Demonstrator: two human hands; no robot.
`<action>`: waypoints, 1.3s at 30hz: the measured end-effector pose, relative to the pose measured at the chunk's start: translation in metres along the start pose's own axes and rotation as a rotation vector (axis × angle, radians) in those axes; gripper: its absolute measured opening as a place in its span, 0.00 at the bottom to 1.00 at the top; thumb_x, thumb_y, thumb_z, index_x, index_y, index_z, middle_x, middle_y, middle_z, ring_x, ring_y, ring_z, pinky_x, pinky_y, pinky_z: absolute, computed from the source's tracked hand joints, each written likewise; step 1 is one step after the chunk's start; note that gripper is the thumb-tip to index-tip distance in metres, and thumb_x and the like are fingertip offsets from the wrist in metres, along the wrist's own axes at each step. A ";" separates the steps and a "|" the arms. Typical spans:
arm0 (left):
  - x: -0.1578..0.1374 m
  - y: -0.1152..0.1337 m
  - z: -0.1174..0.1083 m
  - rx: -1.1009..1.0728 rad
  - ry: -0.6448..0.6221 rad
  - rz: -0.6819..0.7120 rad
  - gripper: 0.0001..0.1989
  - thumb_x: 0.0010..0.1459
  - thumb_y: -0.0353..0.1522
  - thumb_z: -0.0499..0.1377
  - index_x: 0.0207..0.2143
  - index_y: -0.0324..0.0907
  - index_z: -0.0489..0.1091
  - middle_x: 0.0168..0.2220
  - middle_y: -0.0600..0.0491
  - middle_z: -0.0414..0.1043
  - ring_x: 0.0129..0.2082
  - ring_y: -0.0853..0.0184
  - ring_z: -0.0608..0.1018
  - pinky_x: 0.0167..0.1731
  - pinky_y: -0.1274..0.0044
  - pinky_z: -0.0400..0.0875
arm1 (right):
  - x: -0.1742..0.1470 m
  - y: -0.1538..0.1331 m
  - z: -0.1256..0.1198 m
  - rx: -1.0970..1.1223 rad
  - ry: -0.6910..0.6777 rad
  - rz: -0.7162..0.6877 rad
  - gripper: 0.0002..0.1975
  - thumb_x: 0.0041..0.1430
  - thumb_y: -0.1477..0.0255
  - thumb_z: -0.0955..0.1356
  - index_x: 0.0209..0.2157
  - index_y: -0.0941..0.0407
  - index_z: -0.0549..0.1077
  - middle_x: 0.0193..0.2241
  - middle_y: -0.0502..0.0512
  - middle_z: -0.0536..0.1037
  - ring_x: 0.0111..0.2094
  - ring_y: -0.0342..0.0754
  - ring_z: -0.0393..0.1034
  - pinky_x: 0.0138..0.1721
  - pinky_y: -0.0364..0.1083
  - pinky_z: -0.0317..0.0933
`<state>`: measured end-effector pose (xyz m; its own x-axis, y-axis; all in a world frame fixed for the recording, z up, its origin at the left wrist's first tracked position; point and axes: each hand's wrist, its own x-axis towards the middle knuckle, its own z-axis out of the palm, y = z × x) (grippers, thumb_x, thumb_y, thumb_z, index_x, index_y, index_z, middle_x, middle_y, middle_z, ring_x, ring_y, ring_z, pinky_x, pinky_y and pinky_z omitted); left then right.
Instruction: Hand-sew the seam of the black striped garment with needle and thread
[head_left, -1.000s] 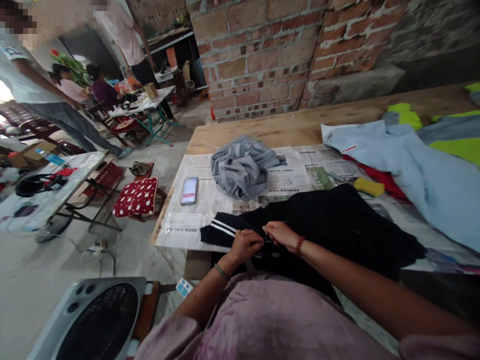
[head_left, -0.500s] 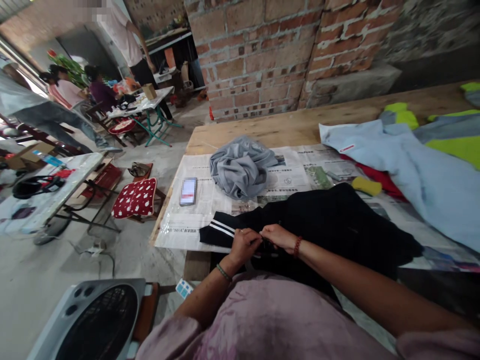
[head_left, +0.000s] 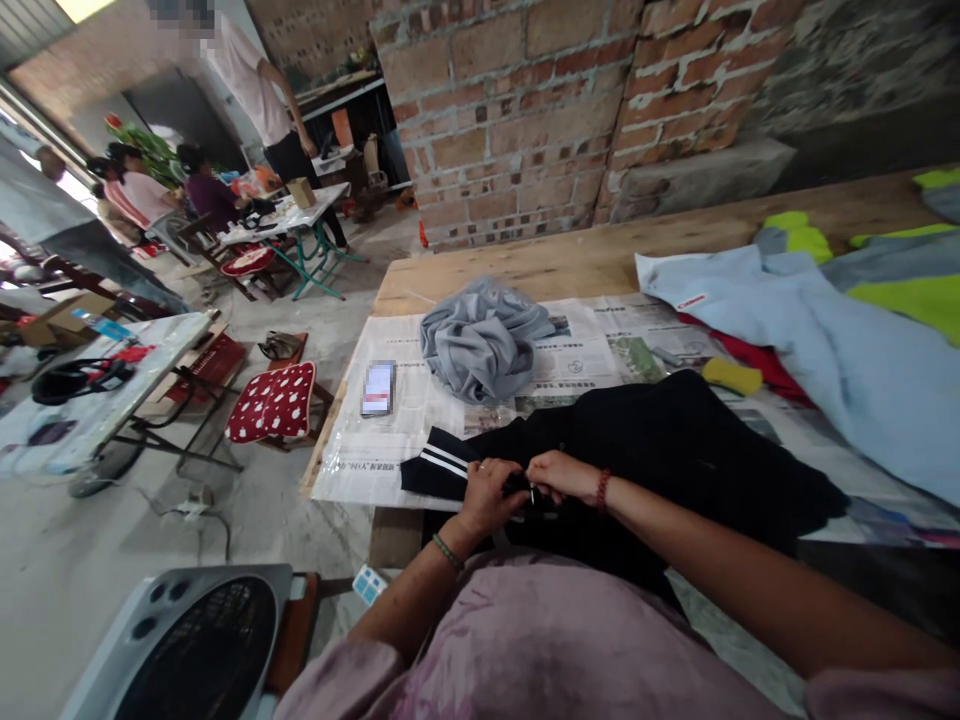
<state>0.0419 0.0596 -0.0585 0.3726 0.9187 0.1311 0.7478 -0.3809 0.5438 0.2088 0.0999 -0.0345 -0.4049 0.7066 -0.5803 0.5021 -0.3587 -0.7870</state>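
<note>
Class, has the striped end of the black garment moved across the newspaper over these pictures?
No. The striped end of the black garment shows no clear shift: judged against the newspaper, it lies beside the same printed line.

Left hand (head_left: 489,497) and right hand (head_left: 561,476) are hiding part of the black garment (head_left: 645,450); a pale sliver (head_left: 533,494) between them is showing too small to identify. Phone (head_left: 377,388) screen is appearing pixelated. Light-blue garment (head_left: 817,330) is running off the right edge.
</note>
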 end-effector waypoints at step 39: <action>0.012 -0.004 -0.004 -0.344 -0.191 -0.203 0.08 0.50 0.35 0.57 0.27 0.42 0.75 0.30 0.55 0.73 0.34 0.70 0.73 0.38 0.79 0.65 | -0.065 0.027 -0.001 -0.740 0.906 -0.952 0.11 0.53 0.74 0.65 0.40 0.54 0.72 0.45 0.59 0.69 0.52 0.56 0.57 0.50 0.57 0.51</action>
<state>0.0412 0.0725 -0.0556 0.3561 0.9232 -0.1447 0.6022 -0.1083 0.7910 0.2490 0.0451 -0.0177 -0.3350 0.7177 0.6105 0.7040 0.6213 -0.3441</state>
